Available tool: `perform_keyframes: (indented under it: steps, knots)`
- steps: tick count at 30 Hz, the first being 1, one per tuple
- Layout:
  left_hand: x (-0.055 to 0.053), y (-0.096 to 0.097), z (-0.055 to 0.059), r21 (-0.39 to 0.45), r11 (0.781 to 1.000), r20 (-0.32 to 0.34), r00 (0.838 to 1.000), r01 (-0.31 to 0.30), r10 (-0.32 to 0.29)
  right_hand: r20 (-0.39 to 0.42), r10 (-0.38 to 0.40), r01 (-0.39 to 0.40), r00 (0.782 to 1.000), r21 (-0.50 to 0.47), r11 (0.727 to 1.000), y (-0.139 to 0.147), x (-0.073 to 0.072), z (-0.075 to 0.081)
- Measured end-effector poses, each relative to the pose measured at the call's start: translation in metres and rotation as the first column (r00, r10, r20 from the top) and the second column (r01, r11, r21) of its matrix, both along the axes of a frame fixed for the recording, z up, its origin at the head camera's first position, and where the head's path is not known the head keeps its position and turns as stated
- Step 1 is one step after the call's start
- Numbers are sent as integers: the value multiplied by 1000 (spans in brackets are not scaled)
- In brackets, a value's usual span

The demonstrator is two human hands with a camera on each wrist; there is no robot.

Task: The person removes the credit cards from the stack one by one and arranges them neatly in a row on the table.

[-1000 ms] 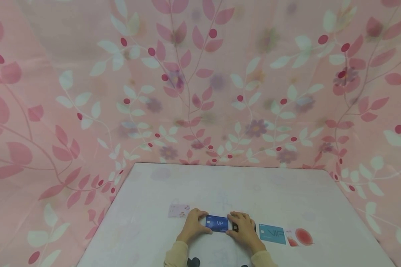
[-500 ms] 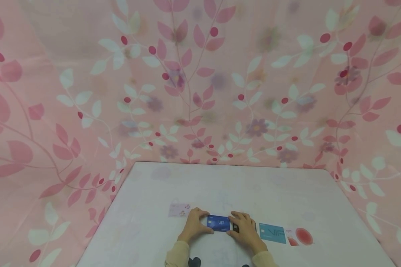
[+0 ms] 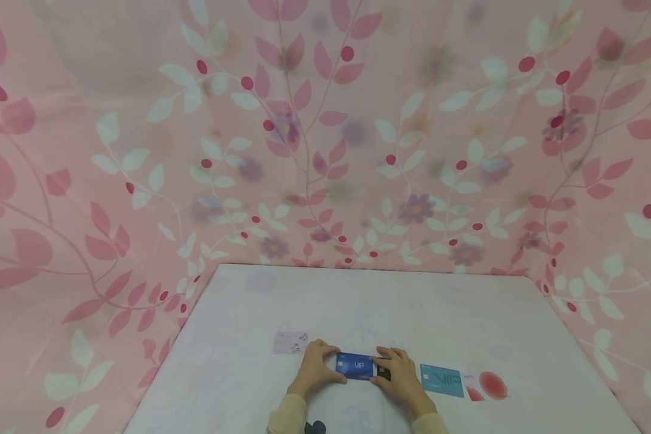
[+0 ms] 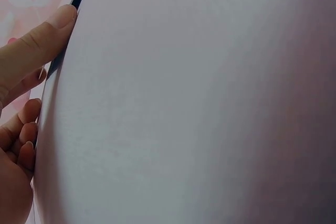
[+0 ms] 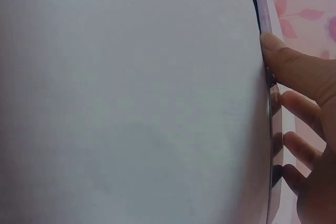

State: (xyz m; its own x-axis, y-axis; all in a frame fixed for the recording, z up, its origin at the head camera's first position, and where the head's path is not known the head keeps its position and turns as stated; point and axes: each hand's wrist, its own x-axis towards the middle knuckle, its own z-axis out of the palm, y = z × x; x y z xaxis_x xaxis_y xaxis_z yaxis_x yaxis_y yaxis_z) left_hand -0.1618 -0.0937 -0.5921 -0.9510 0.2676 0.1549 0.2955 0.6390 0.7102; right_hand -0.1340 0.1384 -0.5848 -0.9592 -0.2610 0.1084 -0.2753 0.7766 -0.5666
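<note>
A blue card marked VIP (image 3: 354, 366) lies between both hands near the front of the white table. My left hand (image 3: 317, 366) holds its left end, fingers at the upper corner and thumb at the lower one. At the opposite end my right hand (image 3: 398, 374) grips it the same way. Under the right hand sits a black card (image 3: 383, 369), mostly hidden. The left wrist view catches the blue card as a thin dark edge (image 4: 58, 61) beside the thumb (image 4: 44, 40). The right wrist view has the right thumb (image 5: 289, 64) against the dark line of cards.
A teal VIP card (image 3: 440, 381) lies right of the right hand, beside a white-and-red card (image 3: 473, 387) with a round red patch (image 3: 493, 384). A pale lilac card (image 3: 289, 342) is left of the left hand. A black rounded object (image 3: 317, 427) shows at the bottom edge.
Both hands and the blue card have shifted slightly right, then slightly toward the front. The black card's right edge, visible before beyond the right hand, is now hidden. The other cards stay put.
</note>
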Motion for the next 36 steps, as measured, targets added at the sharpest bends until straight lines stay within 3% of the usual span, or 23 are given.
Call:
perform_keyframes:
  steps: [17,29,36]
  knots:
    - [4,1,3,-8,1000,29,999,-16,16,-3,-48,48,999,15,999,-1,2,-3]
    - [3,2,1,-25,1000,2,1000,9,-9,-10,-42,42,999,17,999,0,3,-3]
    - [2,0,1,-57,997,-47,998,43,-45,-11,-43,43,999,17,999,0,2,-2]
